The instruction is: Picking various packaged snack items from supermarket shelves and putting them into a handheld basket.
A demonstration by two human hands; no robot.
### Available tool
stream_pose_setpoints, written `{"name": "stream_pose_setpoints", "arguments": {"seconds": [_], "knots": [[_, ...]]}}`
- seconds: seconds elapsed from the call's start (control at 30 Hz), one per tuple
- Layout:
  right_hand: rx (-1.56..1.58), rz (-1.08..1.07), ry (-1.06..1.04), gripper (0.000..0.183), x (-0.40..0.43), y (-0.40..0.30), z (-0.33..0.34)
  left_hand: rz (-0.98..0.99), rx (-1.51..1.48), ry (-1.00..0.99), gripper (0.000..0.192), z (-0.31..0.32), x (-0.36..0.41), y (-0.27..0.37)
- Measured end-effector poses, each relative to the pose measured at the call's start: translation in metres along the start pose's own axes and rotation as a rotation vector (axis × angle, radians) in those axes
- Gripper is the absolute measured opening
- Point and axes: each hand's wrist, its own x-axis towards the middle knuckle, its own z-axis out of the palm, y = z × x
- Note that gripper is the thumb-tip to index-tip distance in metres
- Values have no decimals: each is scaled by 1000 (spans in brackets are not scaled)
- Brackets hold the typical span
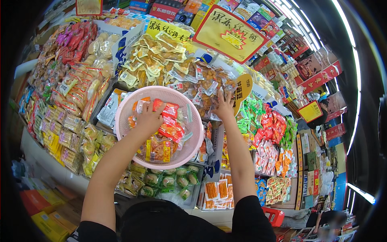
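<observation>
A pink plastic basket rests on the snack display in front of me. It holds wrapped snacks, among them red packets and a clear packet with yellow bands. My left hand lies over the packets inside it, fingers partly spread; whether it grips one is hidden. Beyond the basket's right side, my right hand reaches onto a pile of brown snacks in clear wrappers. Its fingers are apart and touch the pile by a yellow oval sign.
Yellow-wrapped snacks fill the bin behind the basket. Large handwritten price signs stand above. Green packets and red packets lie to the right. Wrapped round green-and-white items sit close to my body. A person is at lower right.
</observation>
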Motion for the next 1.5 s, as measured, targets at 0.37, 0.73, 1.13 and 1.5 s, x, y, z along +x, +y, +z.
{"name": "stream_pose_setpoints", "arguments": {"seconds": [0.37, 0.73, 1.13, 1.5], "knots": [[113, -30, 208, 44, 31, 25, 20, 0, 11, 64, 53, 9, 2, 3], [606, -83, 444, 27, -22, 37, -41, 22, -3, 110, 53, 10, 3, 8], [1061, -288, 23, 41, -49, -13, -60, -57, 50, -63, 72, 2, -5, 4], [281, -288, -455, 69, -80, 13, 115, -55, 152, -74, 75, 17, 5, 2]]}}
